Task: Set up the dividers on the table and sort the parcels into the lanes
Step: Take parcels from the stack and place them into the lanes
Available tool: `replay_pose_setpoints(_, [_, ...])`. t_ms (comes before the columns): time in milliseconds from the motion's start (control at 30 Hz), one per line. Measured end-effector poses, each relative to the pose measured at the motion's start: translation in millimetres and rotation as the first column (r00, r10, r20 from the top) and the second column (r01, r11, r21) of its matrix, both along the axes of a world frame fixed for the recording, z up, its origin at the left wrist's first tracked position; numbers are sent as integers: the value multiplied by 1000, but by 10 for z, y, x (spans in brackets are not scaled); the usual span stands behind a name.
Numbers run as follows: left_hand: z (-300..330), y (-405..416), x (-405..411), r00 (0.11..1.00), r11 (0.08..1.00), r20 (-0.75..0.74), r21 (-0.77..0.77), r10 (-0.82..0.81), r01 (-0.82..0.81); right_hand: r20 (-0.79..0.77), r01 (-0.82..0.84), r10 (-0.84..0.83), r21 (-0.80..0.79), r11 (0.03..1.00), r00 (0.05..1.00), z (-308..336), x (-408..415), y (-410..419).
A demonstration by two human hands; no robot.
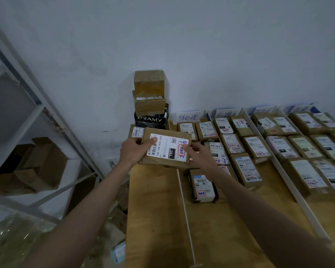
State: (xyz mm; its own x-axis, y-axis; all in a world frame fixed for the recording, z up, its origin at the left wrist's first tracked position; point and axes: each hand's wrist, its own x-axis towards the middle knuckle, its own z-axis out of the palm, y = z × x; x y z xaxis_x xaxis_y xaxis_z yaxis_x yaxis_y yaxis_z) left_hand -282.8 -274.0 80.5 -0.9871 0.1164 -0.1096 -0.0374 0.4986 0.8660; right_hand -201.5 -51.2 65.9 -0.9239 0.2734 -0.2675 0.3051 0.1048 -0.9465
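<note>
A brown parcel [165,148] with a white shipping label and blue handwriting is held above the table's far left part. My left hand [132,149] grips its left edge, thumb on the label. My right hand [199,155] holds its right edge, index finger stretched onto the label's red stamp. A thin white divider [186,215] runs along the wooden table [155,219] below the parcel. A thicker white divider [290,182] lies further right. Several labelled parcels [246,169] fill the lanes between and beyond the dividers.
A stack of brown boxes [149,97] on a black "PRAMY" box [151,118] stands at the table's far left corner against the wall. Handwritten lane signs [188,117] lean on the wall. A metal shelf [37,147] with cardboard boxes stands to the left.
</note>
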Motion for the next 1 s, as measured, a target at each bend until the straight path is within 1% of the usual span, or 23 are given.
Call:
replay_pose_setpoints(67, [1, -8, 8, 1000, 1000, 16, -4, -25, 25, 26, 3, -4, 34, 999, 1000, -11, 46, 57])
replay_pose_setpoints(133, [31, -21, -8, 995, 995, 47, -40, -90, 92, 51, -15, 12, 55, 998, 999, -3, 88, 135])
replay_pose_setpoints(200, [76, -15, -39, 985, 982, 61, -89, -163, 168, 93, -102, 91, 125, 987, 992, 23, 125, 198])
replay_pose_setpoints(233, [103, 0, -56, 979, 973, 57, -117, -195, 200, 131, -169, 147, 183, 968, 980, 32, 137, 221])
replay_pose_setpoints(300, [166, 55, -74, 968, 953, 44, -170, -245, 249, 206, -296, 238, 325, 898, 949, 40, 163, 254])
replay_pose_setpoints(367, [167, 119, -102, 958, 935, 40, -213, -283, 285, 218, -346, 276, 425, 836, 936, 39, 208, 287])
replay_pose_setpoints(433, [156, 204, -113, 947, 923, 66, -216, -313, 320, 200, -347, 287, 429, 834, 937, 31, 268, 323])
replay_pose_setpoints(500, [112, 315, -113, 934, 900, 63, -254, -351, 355, 202, -342, 280, 425, 838, 938, 16, 318, 350])
replay_pose_setpoints(600, [93, 497, -80, 928, 884, 34, -294, -370, 363, 218, -302, 222, 474, 827, 950, 23, 352, 396])
replay_pose_setpoints(633, [75, 561, -83, 932, 885, -1, -315, -363, 344, 231, -282, 189, 492, 823, 955, 25, 374, 421])
replay_pose_setpoints(733, [79, 760, -45, 933, 842, -95, -470, -346, 264, 250, -186, 63, 508, 841, 966, 4, 502, 565])
replay_pose_setpoints(800, [92, 910, 24, 897, 798, -176, -547, -405, 253, 257, -105, -36, 513, 852, 966, -16, 624, 711])
replay_pose_setpoints(900, [66, 1141, 170, 813, 710, -271, -667, -515, 227, 266, 35, -196, 511, 859, 944, -23, 841, 991])
replay_pose_setpoints(1000, [-18, 1415, 364, 745, 611, -261, -755, -614, 239, 282, 128, -305, 508, 852, 910, -30, 1108, 1303])
